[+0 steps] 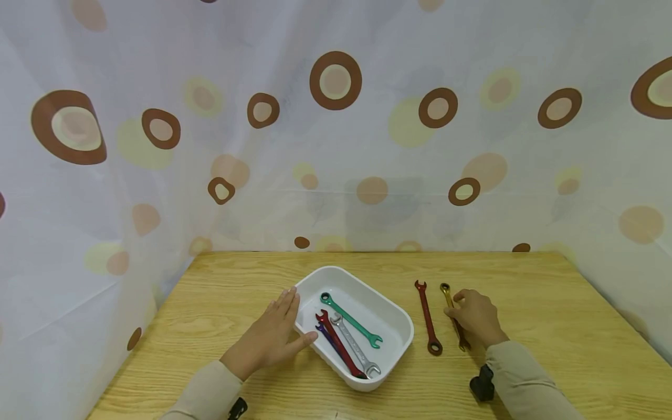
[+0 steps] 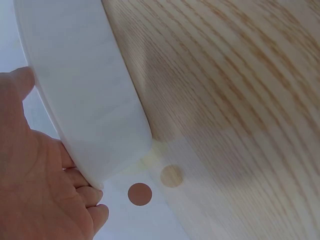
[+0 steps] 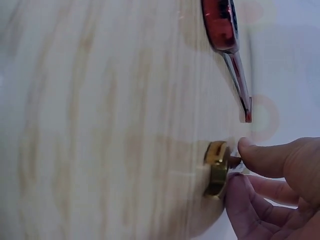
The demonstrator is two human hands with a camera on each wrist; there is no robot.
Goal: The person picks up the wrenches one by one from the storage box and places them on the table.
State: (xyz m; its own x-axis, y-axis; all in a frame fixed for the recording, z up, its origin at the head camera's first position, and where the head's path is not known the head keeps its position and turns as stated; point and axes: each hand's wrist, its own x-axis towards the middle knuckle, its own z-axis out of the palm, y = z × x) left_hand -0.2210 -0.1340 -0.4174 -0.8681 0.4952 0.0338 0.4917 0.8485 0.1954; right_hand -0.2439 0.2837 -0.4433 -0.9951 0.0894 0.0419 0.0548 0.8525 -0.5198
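My left hand (image 1: 269, 338) lies along the left side of a white tray (image 1: 389, 309), fingers extended at its rim and thumb spread over the near edge. In the left wrist view the thumb and fingertips touch the tray rim (image 2: 47, 107). Inside the tray are a green wrench (image 1: 353, 319), a silver wrench (image 1: 353, 341), a red wrench (image 1: 341, 344) and a purple wrench (image 1: 329, 337) partly hidden by the red one. My right hand (image 1: 475, 318) pinches a gold wrench (image 3: 217, 169), thumb on one side of its shaft and curled fingers on the other.
Another red wrench (image 1: 427, 318) lies on the wooden table (image 1: 556, 326) between the tray and the gold wrench. A white curtain (image 1: 388, 146) with brown and yellow circles hangs behind the table and along both sides.
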